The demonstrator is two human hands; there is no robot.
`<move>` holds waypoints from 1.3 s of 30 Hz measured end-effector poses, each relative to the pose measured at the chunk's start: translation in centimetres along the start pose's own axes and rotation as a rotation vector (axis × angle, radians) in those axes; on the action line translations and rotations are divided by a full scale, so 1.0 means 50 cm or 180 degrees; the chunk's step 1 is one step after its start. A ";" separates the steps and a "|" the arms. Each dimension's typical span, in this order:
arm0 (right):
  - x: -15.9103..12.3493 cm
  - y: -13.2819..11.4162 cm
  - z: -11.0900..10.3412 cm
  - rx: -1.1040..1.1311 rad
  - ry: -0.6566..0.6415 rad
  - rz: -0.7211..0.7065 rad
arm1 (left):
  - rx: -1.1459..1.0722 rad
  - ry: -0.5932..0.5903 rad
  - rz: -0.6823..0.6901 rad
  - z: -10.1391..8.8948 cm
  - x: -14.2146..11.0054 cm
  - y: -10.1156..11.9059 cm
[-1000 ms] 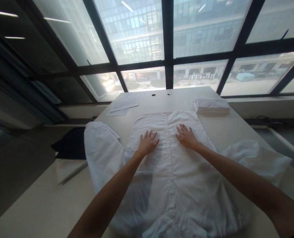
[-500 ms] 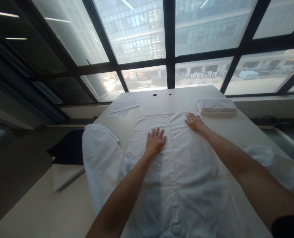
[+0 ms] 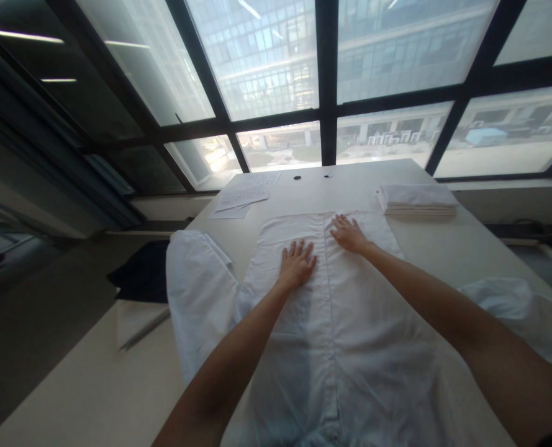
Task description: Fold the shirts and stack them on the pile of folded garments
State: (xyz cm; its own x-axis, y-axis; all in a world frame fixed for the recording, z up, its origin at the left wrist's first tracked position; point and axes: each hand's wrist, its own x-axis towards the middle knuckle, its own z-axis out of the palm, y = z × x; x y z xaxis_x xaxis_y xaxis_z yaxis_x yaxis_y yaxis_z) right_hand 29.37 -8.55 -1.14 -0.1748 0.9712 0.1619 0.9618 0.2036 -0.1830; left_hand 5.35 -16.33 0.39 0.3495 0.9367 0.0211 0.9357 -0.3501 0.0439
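A white button-front shirt (image 3: pixel 373 316) lies spread on the table, its hem toward the window and its front placket running down the middle. My left hand (image 3: pixel 297 264) rests flat on the cloth just left of the placket, fingers spread. On the other side of the placket, closer to the hem, my right hand (image 3: pixel 349 234) also lies flat with its fingers stretched out. One sleeve (image 3: pixel 196 298) bends out on the left; white cloth, seemingly the other sleeve (image 3: pixel 513 304), lies at the right. The collar end is out of sight or unclear at the bottom.
The white table (image 3: pixel 298 198) reaches to a large window with dark frames. Printed papers (image 3: pixel 243 197) lie at its far left, and a folded stack of white cloth (image 3: pixel 418 200) at its far right. Dark folded cloth (image 3: pixel 140 273) sits at the left edge.
My right hand has slid left across the shirt, from near its right edge to close beside the placket. My left hand stays in place on the cloth. The view has shifted slightly.
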 end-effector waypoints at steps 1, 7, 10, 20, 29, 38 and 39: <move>0.008 -0.019 0.004 0.0053 -0.0135 -0.0150 | 0.0016 0.0011 0.0000 -0.001 0.000 0.001; 0.051 -0.042 -0.002 0.0151 -0.0518 0.0147 | 0.0027 0.0070 0.0021 -0.001 -0.008 0.000; 0.044 -0.043 -0.005 0.0170 -0.0386 0.0227 | -0.0007 0.0000 0.0047 -0.004 -0.001 -0.004; 0.014 -0.063 0.008 0.0110 -0.0305 0.0156 | -0.0134 -0.0235 0.0527 -0.007 0.179 -0.011; 0.015 -0.061 0.008 0.0165 -0.0335 0.0217 | 0.0089 -0.0218 -0.0630 -0.015 0.279 -0.230; 0.012 -0.065 0.003 0.0234 -0.0302 0.0225 | 0.0081 -0.0039 -0.0284 -0.050 0.243 -0.178; 0.012 -0.065 0.004 0.0246 -0.0284 0.0226 | 0.0066 0.0000 -0.0184 -0.047 0.218 -0.144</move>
State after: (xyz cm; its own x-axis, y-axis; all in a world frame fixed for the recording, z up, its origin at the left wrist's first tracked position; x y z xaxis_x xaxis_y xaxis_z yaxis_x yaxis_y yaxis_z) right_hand 26.12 -8.61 -0.65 -0.1280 0.9900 0.0597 0.9539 0.1394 -0.2656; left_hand 2.28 -3.61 2.67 0.2949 0.9553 0.0191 0.9551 -0.2953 0.0245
